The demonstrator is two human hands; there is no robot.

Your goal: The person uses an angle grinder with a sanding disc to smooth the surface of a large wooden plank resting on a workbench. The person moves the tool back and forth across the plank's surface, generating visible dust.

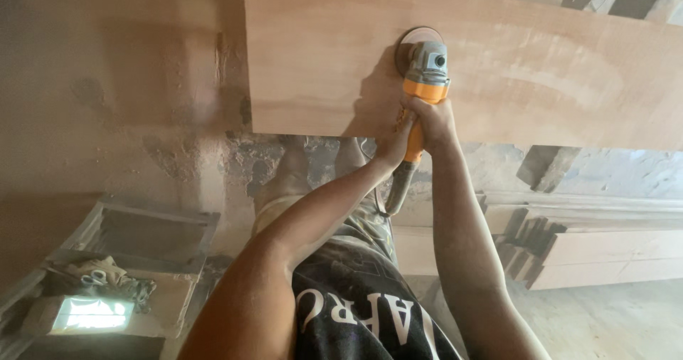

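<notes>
Across the upper half of the head view, one wooden board (512,75) is lying flat; I am logging it as a long, pale, smooth plank dusted with fine sawdust. Its near edge is running left to right just above both wrists, and its left end is stopping short of the dusty floor (128,82), leaving open ground on that side.

Item one: one angle grinder (425,82), orange body, grey metal head, round sanding disc resting on the board close to the near edge. Its dark cord (393,193) is hanging down below the board edge.

Item two: hands, two counted. I am watching the right hand (435,122) wrapping its fingers fully around the orange handle. The left hand (398,143) is curling closed around the tail of the same handle, just beside and touching the right hand. Both forearms are reaching up from the bottom of the picture.

Item three: one black garment (356,310) with pale lettering, at bottom centre.

Item four: one stack of cut boards (605,250) at right, flat, pale, squared ends, well apart from the grinder; I cannot count the layers exactly.

Item five: one shallow wooden box frame (153,232) at left, grey with dust, with a crumpled pair of work gloves (107,274) lying near it beside one bright rectangular lamp (91,314).

Open room is lying mostly leftward, over bare floor.
</notes>
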